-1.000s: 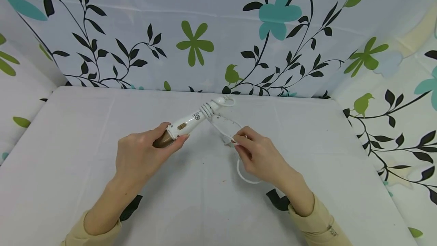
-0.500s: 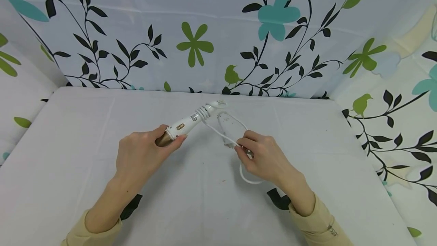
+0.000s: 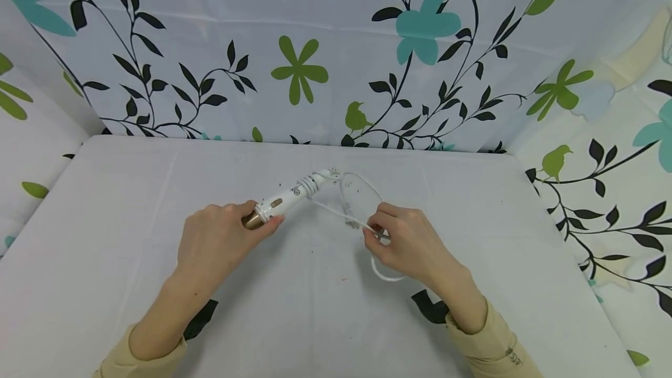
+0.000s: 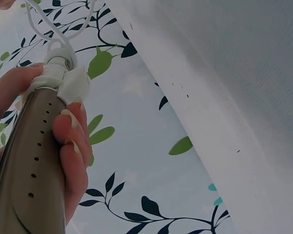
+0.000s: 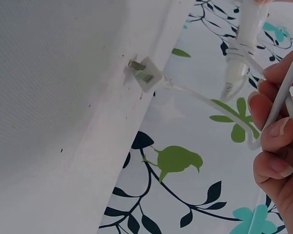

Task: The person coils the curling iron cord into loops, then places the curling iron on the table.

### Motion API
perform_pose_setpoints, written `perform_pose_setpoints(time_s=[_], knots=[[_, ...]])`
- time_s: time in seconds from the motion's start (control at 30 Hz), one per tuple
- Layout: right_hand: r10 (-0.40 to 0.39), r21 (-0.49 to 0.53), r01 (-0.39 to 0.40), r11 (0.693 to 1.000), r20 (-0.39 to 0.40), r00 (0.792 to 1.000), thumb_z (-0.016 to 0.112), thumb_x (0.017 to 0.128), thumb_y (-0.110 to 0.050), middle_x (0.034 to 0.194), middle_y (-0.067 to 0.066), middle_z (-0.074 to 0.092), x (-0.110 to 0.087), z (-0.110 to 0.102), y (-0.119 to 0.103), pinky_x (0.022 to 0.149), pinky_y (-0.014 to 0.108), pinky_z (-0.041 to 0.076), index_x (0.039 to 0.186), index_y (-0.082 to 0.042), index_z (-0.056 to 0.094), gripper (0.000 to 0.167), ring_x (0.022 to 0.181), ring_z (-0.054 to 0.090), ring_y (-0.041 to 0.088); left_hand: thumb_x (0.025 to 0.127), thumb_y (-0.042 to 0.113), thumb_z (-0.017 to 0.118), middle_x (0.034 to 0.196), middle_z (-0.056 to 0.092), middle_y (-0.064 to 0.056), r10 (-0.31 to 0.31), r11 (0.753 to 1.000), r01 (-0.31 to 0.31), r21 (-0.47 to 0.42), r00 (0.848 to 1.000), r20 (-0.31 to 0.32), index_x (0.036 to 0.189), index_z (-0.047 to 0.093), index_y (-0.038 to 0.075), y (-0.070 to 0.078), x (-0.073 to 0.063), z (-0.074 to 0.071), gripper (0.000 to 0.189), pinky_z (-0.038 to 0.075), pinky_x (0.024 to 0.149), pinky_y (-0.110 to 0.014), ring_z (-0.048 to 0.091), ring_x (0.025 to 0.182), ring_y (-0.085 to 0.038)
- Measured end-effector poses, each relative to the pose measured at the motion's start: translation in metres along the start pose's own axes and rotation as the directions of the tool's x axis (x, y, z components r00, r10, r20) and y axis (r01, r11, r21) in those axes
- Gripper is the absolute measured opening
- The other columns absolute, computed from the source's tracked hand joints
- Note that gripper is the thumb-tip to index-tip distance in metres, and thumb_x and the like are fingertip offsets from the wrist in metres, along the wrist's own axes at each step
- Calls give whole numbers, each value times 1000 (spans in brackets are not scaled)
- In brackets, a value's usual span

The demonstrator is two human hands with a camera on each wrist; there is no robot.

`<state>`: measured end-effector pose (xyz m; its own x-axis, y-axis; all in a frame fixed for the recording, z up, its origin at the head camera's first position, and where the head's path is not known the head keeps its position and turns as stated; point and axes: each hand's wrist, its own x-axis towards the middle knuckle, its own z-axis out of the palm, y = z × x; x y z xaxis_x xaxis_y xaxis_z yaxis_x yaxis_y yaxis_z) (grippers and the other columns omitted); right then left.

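My left hand (image 3: 217,235) grips a hair styling iron (image 3: 287,199) by its gold-brown barrel (image 4: 36,161), thumb and fingers on either side. The barrel has a row of small holes. Its white handle, with a small gold switch, tilts toward the far right above the table. Several turns of white cord (image 5: 285,87) wrap the handle's tail end. My right hand (image 3: 406,241) pinches that cord between thumb and fingers, with a loop hanging below. The two-pin plug (image 5: 147,75) dangles free on its length of cord, left of my right hand in the head view.
A white-covered table (image 3: 310,319) with small dark specks lies beneath both hands. Behind it hangs a leaf-patterned curtain (image 3: 210,10), which continues along both sides. Black strips (image 3: 430,307) show beside the wrists.
The iron's handle end has dipped toward me and slightly left. The cord between it and my right hand has straightened, and a loop has opened above the plug. Both hands keep their holds.
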<state>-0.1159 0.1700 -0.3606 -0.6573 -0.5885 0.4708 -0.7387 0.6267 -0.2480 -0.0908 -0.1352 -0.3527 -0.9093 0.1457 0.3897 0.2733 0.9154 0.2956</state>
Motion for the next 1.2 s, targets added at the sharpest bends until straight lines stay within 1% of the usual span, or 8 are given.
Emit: perform_pose_setpoints(time_s=[0.13,0.23,0.37,0.5,0.67,0.83,0.97,1.2], knots=[[-4,-15,4,1000,1,1000,75,79,-6,70,-5,60,0,0,0,53,18,42,77,-8,72,4,57,52,5,82,46,79,50,36,5,-27,1000,27,5,996,84,65,59,15,-1,0,-1,40,22,41,-26,31,43,-11],[-19,-39,19,999,-9,1000,76,80,-8,70,-5,60,1,0,1,54,19,43,77,-8,72,4,58,51,5,82,45,79,52,30,6,-16,1000,15,17,994,105,58,47,18,-1,0,-1,49,20,42,-26,28,45,-10],[-57,-79,54,995,-33,998,76,82,-10,71,-4,62,2,0,3,56,23,45,78,-8,73,6,60,52,7,82,45,79,54,26,7,7,999,-11,33,992,122,55,37,19,-2,0,0,56,19,43,-26,26,46,-10],[-97,-135,89,987,-54,994,76,85,-11,75,-1,66,2,-1,6,61,27,46,80,-8,73,7,63,56,12,83,46,77,54,26,7,4,999,-9,32,987,158,55,34,19,-3,0,0,58,21,42,-26,27,46,-9],[-128,-204,110,973,-77,989,78,86,-12,78,1,68,3,-3,9,64,30,40,83,-8,73,7,68,56,18,84,46,76,55,29,6,-26,1000,21,22,974,227,55,35,19,0,0,2,57,23,43,-27,30,47,-11],[-155,-249,129,960,-89,984,78,87,-13,81,1,69,3,-4,8,74,36,42,86,-10,72,7,73,57,20,84,45,77,55,29,6,-29,999,25,22,963,269,54,37,18,3,0,4,57,23,44,-26,30,47,-11],[-165,-298,124,946,-117,979,76,88,-11,83,1,70,3,-6,6,81,43,42,87,-10,71,5,75,58,21,83,43,79,54,28,7,13,1000,-19,17,960,280,53,40,19,5,-1,6,55,21,45,-25,28,47,-9],[-192,-371,117,921,-172,966,76,86,-7,83,2,71,4,-8,7,85,49,40,86,-10,72,5,78,60,23,80,42,81,51,28,9,175,982,-187,24,952,253,55,39,19,8,-3,14,54,21,44,-23,27,46,-6]])
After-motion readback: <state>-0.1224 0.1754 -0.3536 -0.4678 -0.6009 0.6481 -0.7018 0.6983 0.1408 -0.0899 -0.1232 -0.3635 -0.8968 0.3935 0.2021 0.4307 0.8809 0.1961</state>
